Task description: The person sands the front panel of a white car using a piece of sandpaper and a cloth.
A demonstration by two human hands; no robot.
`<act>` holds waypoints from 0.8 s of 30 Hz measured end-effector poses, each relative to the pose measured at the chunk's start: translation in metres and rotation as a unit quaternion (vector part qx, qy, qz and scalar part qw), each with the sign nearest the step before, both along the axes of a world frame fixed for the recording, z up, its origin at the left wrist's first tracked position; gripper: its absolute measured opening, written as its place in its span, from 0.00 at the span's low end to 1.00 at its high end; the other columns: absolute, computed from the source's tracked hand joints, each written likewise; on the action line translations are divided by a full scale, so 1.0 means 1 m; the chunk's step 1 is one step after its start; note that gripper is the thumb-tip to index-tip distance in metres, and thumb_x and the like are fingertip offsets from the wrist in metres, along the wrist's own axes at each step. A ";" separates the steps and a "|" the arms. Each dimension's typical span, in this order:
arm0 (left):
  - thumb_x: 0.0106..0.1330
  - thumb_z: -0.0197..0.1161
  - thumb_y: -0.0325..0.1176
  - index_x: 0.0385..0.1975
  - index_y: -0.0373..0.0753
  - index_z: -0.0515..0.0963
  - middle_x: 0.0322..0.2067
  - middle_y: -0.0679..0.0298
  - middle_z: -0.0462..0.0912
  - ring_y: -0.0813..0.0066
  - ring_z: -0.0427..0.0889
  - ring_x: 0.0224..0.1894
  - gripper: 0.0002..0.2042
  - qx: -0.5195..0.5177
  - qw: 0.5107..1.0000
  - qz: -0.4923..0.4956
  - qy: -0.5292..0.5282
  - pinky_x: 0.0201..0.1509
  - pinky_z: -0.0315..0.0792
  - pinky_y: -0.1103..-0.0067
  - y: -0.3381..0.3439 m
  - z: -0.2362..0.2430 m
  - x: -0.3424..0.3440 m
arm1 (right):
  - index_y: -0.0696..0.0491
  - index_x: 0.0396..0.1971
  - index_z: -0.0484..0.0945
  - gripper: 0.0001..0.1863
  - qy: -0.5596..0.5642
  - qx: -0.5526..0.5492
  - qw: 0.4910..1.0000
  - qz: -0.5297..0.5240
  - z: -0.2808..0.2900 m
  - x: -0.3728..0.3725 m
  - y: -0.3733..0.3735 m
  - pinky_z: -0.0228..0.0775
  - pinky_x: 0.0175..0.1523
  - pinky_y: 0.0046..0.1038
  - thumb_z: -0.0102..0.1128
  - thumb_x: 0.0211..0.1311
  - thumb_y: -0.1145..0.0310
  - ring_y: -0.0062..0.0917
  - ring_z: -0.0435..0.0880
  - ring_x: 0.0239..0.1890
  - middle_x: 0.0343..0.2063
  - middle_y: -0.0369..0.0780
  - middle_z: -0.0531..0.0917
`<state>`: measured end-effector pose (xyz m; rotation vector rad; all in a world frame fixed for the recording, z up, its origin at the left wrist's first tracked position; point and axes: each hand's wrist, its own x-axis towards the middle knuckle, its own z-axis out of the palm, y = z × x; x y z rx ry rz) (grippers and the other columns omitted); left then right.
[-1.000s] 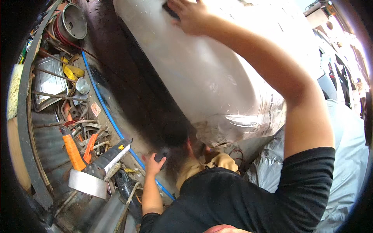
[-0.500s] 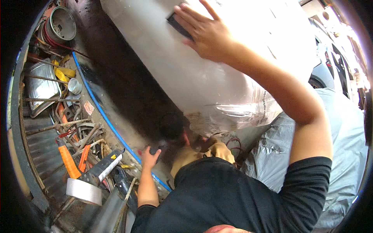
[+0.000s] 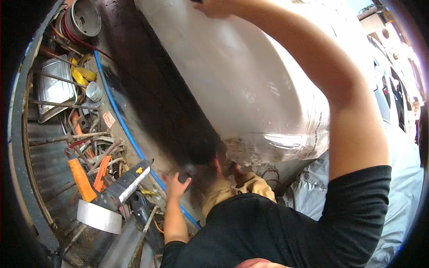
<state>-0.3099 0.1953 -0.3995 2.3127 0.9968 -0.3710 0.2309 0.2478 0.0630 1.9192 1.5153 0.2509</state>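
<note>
My right hand (image 3: pixel 210 8) is at the top edge of the view, blurred, on a dark pad (image 3: pixel 195 1) against a large pale grey, glossy panel (image 3: pixel 232 76) with crinkled clear plastic (image 3: pixel 286 143) around its lower end. My right arm reaches over the panel from the lower right. My left hand (image 3: pixel 176 182) is low beside the panel's dark side, fingers round a small dark object (image 3: pixel 185 177), above a blue hose (image 3: pixel 118 116) lying along the floor.
At the left stands a rack (image 3: pixel 22 134) with a steel rim (image 3: pixel 85 18), a metal tray (image 3: pixel 56 89), yellow straps, orange-handled tools (image 3: pixel 82 178) and a tape roll (image 3: pixel 98 216). At the right are a grey plastic cover (image 3: pixel 393 178) and a car (image 3: pixel 386 89).
My right hand moved down the panel half a second ago and is now back up at the top edge. My left hand stays low with the dark object; the view has shifted slightly.
</note>
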 end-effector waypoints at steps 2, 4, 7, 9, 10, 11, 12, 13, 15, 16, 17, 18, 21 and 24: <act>0.57 0.72 0.60 0.53 0.34 0.80 0.49 0.44 0.85 0.43 0.82 0.53 0.35 -0.040 0.998 -0.023 0.051 0.58 0.76 0.57 0.006 0.037 0.020 | 0.59 0.74 0.62 0.32 -0.051 0.029 0.998 0.032 -0.011 0.009 -0.009 0.31 0.83 0.51 0.42 0.77 0.56 0.35 0.54 0.80 0.77 0.47 0.61; 0.57 0.72 0.60 0.52 0.34 0.80 0.49 0.44 0.85 0.42 0.82 0.53 0.34 -0.038 0.998 -0.030 0.029 0.58 0.76 0.57 0.008 0.032 0.015 | 0.54 0.75 0.62 0.35 0.249 0.210 0.946 -0.016 -0.068 0.037 -0.042 0.40 0.82 0.49 0.54 0.74 0.54 0.29 0.57 0.79 0.76 0.41 0.65; 0.57 0.72 0.59 0.51 0.33 0.80 0.49 0.44 0.85 0.42 0.82 0.53 0.34 -0.048 0.999 0.018 0.016 0.58 0.76 0.57 -0.003 0.033 0.001 | 0.51 0.77 0.59 0.41 0.138 0.134 0.977 0.091 -0.099 -0.076 -0.173 0.28 0.85 0.48 0.55 0.72 0.46 0.31 0.50 0.81 0.79 0.40 0.58; 0.57 0.72 0.59 0.52 0.33 0.80 0.49 0.43 0.85 0.41 0.82 0.53 0.35 -0.052 0.998 0.036 0.004 0.58 0.76 0.57 -0.001 0.037 0.012 | 0.49 0.77 0.59 0.41 0.182 0.094 0.976 0.077 -0.091 -0.084 -0.195 0.26 0.85 0.48 0.55 0.71 0.45 0.28 0.51 0.81 0.79 0.37 0.57; 0.57 0.72 0.59 0.53 0.33 0.80 0.49 0.43 0.84 0.41 0.82 0.53 0.35 -0.056 0.997 0.046 0.001 0.57 0.76 0.57 -0.001 0.036 0.015 | 0.48 0.78 0.57 0.41 0.170 0.085 0.978 0.083 -0.085 -0.073 -0.186 0.24 0.85 0.47 0.54 0.71 0.45 0.27 0.48 0.82 0.80 0.36 0.53; 0.57 0.72 0.59 0.53 0.32 0.80 0.49 0.43 0.84 0.41 0.82 0.53 0.35 -0.059 0.997 0.053 0.003 0.57 0.76 0.57 0.001 0.038 0.010 | 0.47 0.79 0.55 0.42 0.163 0.078 0.980 0.084 -0.081 -0.063 -0.176 0.21 0.85 0.47 0.54 0.72 0.45 0.26 0.46 0.83 0.81 0.35 0.50; 0.57 0.72 0.59 0.54 0.32 0.80 0.49 0.43 0.84 0.41 0.82 0.53 0.36 -0.056 0.997 0.049 0.000 0.57 0.76 0.57 0.006 0.036 0.013 | 0.47 0.78 0.58 0.39 0.066 0.127 0.981 0.128 -0.075 -0.038 -0.146 0.25 0.85 0.46 0.55 0.72 0.47 0.27 0.50 0.82 0.80 0.35 0.55; 0.57 0.72 0.59 0.55 0.32 0.79 0.49 0.43 0.84 0.41 0.82 0.53 0.37 -0.056 0.998 0.041 -0.010 0.57 0.76 0.57 0.010 0.031 0.021 | 0.49 0.76 0.63 0.37 0.048 0.191 0.972 0.131 -0.073 -0.001 -0.113 0.30 0.84 0.45 0.56 0.71 0.51 0.29 0.53 0.81 0.78 0.37 0.62; 0.57 0.73 0.59 0.58 0.31 0.78 0.49 0.43 0.84 0.42 0.82 0.53 0.38 -0.065 0.996 0.058 0.008 0.57 0.76 0.57 0.005 0.021 0.017 | 0.61 0.73 0.64 0.32 0.060 0.042 0.997 0.021 -0.017 0.008 -0.022 0.33 0.83 0.50 0.42 0.78 0.56 0.35 0.54 0.80 0.76 0.47 0.61; 0.57 0.73 0.59 0.58 0.31 0.78 0.49 0.43 0.84 0.43 0.83 0.53 0.38 -0.051 0.998 0.035 0.021 0.57 0.76 0.57 0.005 0.019 0.015 | 0.61 0.74 0.62 0.33 -0.009 0.176 0.977 0.122 -0.023 0.010 -0.005 0.35 0.83 0.48 0.43 0.78 0.56 0.36 0.55 0.79 0.76 0.46 0.62; 0.57 0.72 0.59 0.58 0.32 0.78 0.49 0.43 0.84 0.43 0.83 0.53 0.37 -0.036 0.999 0.010 0.033 0.57 0.76 0.57 0.005 0.017 0.016 | 0.60 0.75 0.60 0.33 -0.022 0.150 0.984 0.092 -0.026 0.014 -0.008 0.34 0.83 0.47 0.41 0.78 0.55 0.34 0.53 0.80 0.77 0.45 0.60; 0.57 0.72 0.59 0.57 0.33 0.78 0.49 0.43 0.84 0.43 0.83 0.53 0.37 -0.021 0.999 -0.019 0.044 0.57 0.76 0.57 0.004 0.014 0.019 | 0.60 0.76 0.58 0.34 -0.037 0.123 0.990 0.059 -0.030 0.018 -0.018 0.33 0.84 0.46 0.39 0.79 0.54 0.33 0.52 0.81 0.78 0.44 0.59; 0.58 0.72 0.58 0.56 0.35 0.78 0.49 0.43 0.84 0.43 0.82 0.54 0.34 -0.043 0.998 0.013 0.041 0.57 0.76 0.56 0.000 0.021 0.012 | 0.52 0.76 0.63 0.38 0.122 0.211 0.967 0.069 -0.094 -0.016 -0.101 0.30 0.84 0.48 0.59 0.68 0.54 0.31 0.53 0.81 0.77 0.40 0.61; 0.59 0.72 0.57 0.54 0.35 0.78 0.50 0.43 0.84 0.43 0.81 0.54 0.34 -0.038 0.997 0.073 0.012 0.58 0.75 0.57 -0.005 0.027 0.006 | 0.49 0.76 0.62 0.43 0.257 0.079 0.963 0.011 -0.083 -0.104 -0.198 0.25 0.85 0.49 0.65 0.64 0.51 0.29 0.51 0.82 0.79 0.37 0.58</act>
